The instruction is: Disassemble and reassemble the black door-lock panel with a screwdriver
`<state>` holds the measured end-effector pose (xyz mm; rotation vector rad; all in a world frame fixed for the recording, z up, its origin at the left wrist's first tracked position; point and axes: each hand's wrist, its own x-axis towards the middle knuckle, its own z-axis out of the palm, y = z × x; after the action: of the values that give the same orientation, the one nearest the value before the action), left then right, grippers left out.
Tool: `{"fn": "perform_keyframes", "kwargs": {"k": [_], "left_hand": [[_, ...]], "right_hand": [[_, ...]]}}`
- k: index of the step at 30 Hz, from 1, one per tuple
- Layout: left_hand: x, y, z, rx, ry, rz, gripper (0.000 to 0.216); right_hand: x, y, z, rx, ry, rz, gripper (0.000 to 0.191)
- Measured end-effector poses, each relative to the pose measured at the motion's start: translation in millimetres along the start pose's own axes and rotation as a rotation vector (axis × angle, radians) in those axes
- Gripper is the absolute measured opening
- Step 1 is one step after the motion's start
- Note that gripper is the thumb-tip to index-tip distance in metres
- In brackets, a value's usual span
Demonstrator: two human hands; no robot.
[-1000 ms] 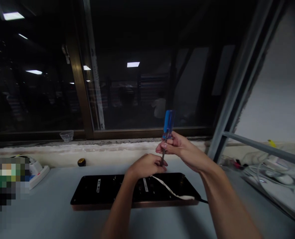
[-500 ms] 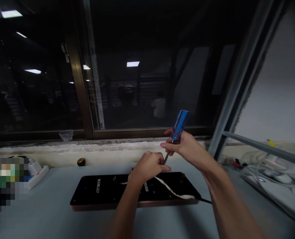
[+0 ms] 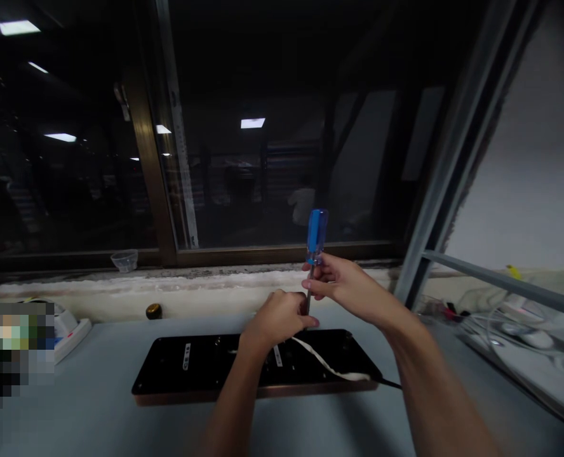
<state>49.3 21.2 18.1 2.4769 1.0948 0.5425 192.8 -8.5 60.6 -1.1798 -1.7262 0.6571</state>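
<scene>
First, right hand: closed on the screwdriver, thumb and fingers pinching it where the handle meets the shaft.
Left hand: fingers bunched round the lower end of the shaft, hiding the tip; it sits just above the far edge of the black panel.
Screwdriver look: clear blue handle, straight-sided with a rounded top, and a thin dark metal shaft; it stands close to upright.
Screwdriver place: over the far middle of the panel, between the two hands.
Black panel: flat, glossy, long and rectangular with a copper-coloured near edge, lying across the desk.
White strip: runs over the panel's right half toward its near right corner.
Far left: a white power strip on the desk and a small dark round knob by the wall.
Window sill: a small clear cup stands on it.
</scene>
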Motion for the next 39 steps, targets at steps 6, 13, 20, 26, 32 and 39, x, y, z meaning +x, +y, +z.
{"fn": "perform_keyframes", "kwargs": {"k": [6, 13, 20, 26, 32, 39], "left_hand": [[-4.9, -1.3, -6.1, -0.036, -0.15, 0.021, 0.022], [-4.7, -0.4, -6.6, 0.0, -0.201, 0.039, 0.021], [-4.5, -2.6, -4.6, 0.025, -0.157, 0.061, 0.017], [-24.7, 12.5, -30.2, 0.1, -0.025, 0.021, 0.014], [-85.8, 36.0, -49.3, 0.213, 0.047, -0.023, 0.021], [-165.7, 0.5, -14.1, 0.338, -0.089, -0.433, 0.023]], "right_hand": [[0.0, 0.0, -2.6, 0.002, 0.023, -0.022, 0.017], [-3.9, -9.7, -9.8, 0.07, 0.119, -0.013, 0.028], [-7.7, -17.3, -14.1, 0.086, 0.149, 0.015, 0.034], [-20.1, -29.8, -26.0, 0.219, 0.251, 0.012, 0.034], [-34.6, -32.3, -44.2, 0.279, 0.352, 0.023, 0.035], [-38.3, -16.2, -58.4, 0.082, 0.187, 0.166, 0.03]]}}
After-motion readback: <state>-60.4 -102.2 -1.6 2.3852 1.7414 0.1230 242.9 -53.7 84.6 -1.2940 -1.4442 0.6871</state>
